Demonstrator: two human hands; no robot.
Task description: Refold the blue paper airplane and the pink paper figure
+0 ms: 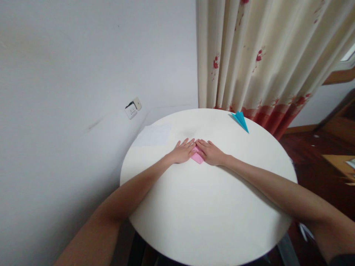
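Observation:
A small folded piece of pink paper (pixel 197 158) lies on the white round table (pixel 210 218). My left hand (pixel 183 150) rests flat on the table, its fingertips over the paper's left edge. From the right, my right hand (pixel 211 152) lies flat with its fingers across the paper's upper and right part. Both hands have their fingers stretched out, and their tips nearly meet at the paper's far end. Much of the pink paper is hidden beneath the fingers, so its full shape cannot be made out.
A blue paper plane (pixel 240 120) lies near the table's far right edge. Toward the left edge is a white sheet of paper (pixel 153 135). A wall with a socket (pixel 131 110) stands close on the left, and a flowered curtain (pixel 249 66) hangs behind the table.

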